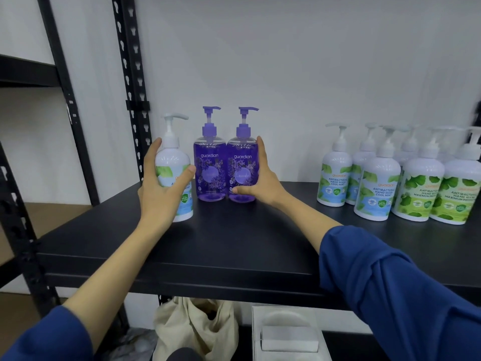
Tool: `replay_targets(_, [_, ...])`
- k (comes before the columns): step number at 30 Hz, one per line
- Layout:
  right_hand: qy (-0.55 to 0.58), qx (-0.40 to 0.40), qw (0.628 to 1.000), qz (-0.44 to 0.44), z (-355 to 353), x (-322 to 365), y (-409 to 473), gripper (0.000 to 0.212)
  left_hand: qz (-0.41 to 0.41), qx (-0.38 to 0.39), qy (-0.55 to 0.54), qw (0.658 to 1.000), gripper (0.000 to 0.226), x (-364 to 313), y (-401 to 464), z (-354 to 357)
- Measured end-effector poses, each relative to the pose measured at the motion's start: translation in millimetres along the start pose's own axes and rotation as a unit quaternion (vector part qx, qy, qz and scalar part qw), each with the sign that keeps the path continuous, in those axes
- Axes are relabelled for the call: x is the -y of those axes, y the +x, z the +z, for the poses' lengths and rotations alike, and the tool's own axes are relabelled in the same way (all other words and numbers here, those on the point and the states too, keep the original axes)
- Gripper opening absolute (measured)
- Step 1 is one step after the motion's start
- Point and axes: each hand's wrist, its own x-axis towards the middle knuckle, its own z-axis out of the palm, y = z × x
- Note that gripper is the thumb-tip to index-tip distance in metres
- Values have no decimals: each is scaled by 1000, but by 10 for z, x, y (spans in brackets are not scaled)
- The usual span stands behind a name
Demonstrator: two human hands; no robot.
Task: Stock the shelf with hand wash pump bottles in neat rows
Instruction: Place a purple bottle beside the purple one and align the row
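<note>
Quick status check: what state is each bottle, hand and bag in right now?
White bottle: upright, gripped by left hand.
Two purple bottles: upright, touching; right hand grips the right one.
White-and-green bottles: upright, clustered at right.
Cloth bag: slumped below the shelf.

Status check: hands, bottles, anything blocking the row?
Left hand grips white bottle, upright on shelf. Right hand holds right purple bottle, flush against its twin. Nothing blocking; more white bottles clustered far right.
</note>
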Motion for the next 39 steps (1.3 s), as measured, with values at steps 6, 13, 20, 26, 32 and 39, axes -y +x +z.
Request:
replay_targets(6, [-187,76,977,67,-238,416,-364,88,-15,1,-28,999,68,-116,-13,191])
replay_targets(13, [-378,69,915,123,-866,556,-1269,32,-16,37,-100,994,66,-498,-215,872])
replay_targets(20, [-422,55,878,219,-1589,432,-2307,45,-34,88,-126,988,69,-725,-594,1670])
replay_targets(26, [-453,-15,880,144,-1485,212,-2572,83,-39,128,-92,987,72,-743,-794,2171])
replay_targets(32, [-491,-181,851,47,-1402,40,-2619,47,-30,216,-65,974,76,-677,-844,2389])
replay_targets(39, [-473,-222,852,26,-1349,-19,-2638,41,-16,251,-57,966,76,-557,-869,2349])
